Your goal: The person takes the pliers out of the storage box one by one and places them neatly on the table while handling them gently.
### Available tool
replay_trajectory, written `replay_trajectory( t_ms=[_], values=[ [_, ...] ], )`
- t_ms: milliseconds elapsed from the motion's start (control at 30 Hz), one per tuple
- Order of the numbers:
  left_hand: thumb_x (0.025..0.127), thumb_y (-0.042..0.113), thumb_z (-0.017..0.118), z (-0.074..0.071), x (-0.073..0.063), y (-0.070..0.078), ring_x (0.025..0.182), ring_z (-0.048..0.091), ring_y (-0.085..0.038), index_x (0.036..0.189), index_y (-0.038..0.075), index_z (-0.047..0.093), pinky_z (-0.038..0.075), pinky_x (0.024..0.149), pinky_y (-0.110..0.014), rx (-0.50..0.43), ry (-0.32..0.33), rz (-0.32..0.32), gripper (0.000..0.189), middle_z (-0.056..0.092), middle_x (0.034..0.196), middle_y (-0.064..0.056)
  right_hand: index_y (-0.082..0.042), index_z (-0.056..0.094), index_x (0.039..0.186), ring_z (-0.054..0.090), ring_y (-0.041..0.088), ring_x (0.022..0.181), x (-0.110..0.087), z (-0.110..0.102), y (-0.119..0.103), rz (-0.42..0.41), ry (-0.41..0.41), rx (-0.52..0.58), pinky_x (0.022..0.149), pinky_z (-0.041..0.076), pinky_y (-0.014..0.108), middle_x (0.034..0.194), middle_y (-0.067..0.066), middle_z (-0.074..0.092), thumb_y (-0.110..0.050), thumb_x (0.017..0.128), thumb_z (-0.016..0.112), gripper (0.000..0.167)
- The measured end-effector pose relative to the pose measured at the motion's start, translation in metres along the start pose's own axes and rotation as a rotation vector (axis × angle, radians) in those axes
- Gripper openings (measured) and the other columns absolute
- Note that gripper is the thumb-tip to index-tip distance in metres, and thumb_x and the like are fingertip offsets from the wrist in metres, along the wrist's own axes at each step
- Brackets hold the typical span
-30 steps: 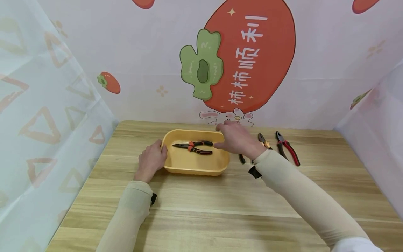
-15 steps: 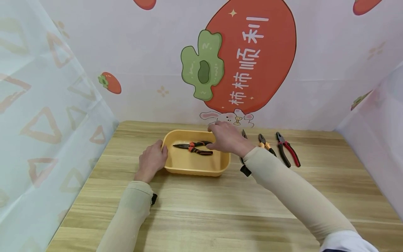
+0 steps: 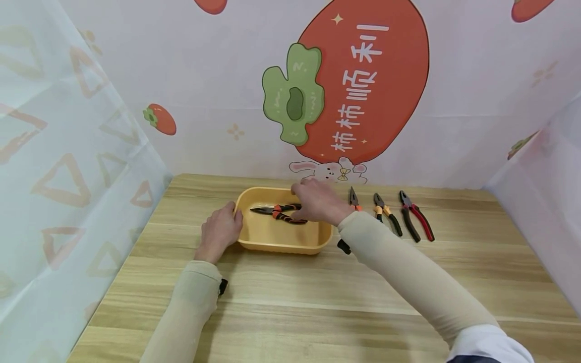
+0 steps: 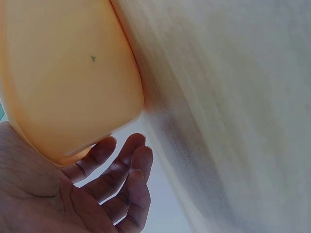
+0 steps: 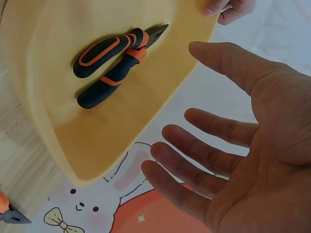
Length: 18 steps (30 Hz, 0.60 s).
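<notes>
A yellow plastic bin (image 3: 272, 247) sits on the wooden table with a pair of long-nose pliers (image 3: 283, 217) lying inside it, black handles with orange trim. My left hand (image 3: 220, 229) grips the bin's left end, thumb over the rim and fingers outside; the left wrist view shows those fingers (image 4: 138, 194) bent beside the bin wall. Above the bin's right half is my right hand (image 3: 317, 201), partly covering the pliers' handles in the head view. Its fingers are spread and relaxed in the right wrist view, with nothing between them and the pliers (image 5: 114, 80) apart from them.
Right of the bin, three more pliers lie in a row: orange-and-black long-nose pliers (image 3: 353, 197) partly hidden by the right forearm, yellow-and-black pliers (image 3: 385, 209), and red-and-black pliers (image 3: 423, 222). A printed cloth wall (image 3: 204, 146) stands behind the table.
My right hand has shifted left over the bin toward the pliers' handles, uncovering more of the pliers on the table. The left hand stays on the bin.
</notes>
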<state>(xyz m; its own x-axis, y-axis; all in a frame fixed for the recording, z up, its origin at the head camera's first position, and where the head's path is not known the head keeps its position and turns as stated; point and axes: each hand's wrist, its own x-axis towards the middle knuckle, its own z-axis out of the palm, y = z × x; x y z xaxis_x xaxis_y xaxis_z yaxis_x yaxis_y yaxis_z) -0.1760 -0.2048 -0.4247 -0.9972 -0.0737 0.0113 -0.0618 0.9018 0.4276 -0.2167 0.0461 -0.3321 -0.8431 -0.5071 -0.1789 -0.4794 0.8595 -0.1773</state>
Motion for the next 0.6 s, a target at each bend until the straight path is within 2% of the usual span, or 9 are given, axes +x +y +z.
replay_trajectory(
  t_ms=[233,600],
  values=[
    [0.106,0.029,0.043,0.0,0.0,0.001,0.066,0.056,-0.032,0.101,0.008,0.054,0.042,0.057,-0.046,-0.003,-0.003,-0.007,0.025,0.055,0.075,-0.012,-0.01,0.06,0.137,0.052,0.026,0.108,0.01,0.006,-0.003,0.01,-0.031,0.005,0.097,0.045,0.042,0.125,0.008,0.059,-0.039,0.086,0.081,0.062],
    [0.106,0.029,0.043,-0.001,0.0,0.001,0.065,0.056,-0.032,0.099,0.008,0.053,0.042,0.056,-0.045,-0.003,0.0,-0.001,0.024,0.054,0.074,-0.012,-0.008,0.06,0.136,0.051,0.025,0.106,0.017,0.01,-0.004,0.012,-0.048,0.037,0.096,0.045,0.043,0.12,0.007,0.059,-0.036,0.085,0.083,0.063]
  ],
)
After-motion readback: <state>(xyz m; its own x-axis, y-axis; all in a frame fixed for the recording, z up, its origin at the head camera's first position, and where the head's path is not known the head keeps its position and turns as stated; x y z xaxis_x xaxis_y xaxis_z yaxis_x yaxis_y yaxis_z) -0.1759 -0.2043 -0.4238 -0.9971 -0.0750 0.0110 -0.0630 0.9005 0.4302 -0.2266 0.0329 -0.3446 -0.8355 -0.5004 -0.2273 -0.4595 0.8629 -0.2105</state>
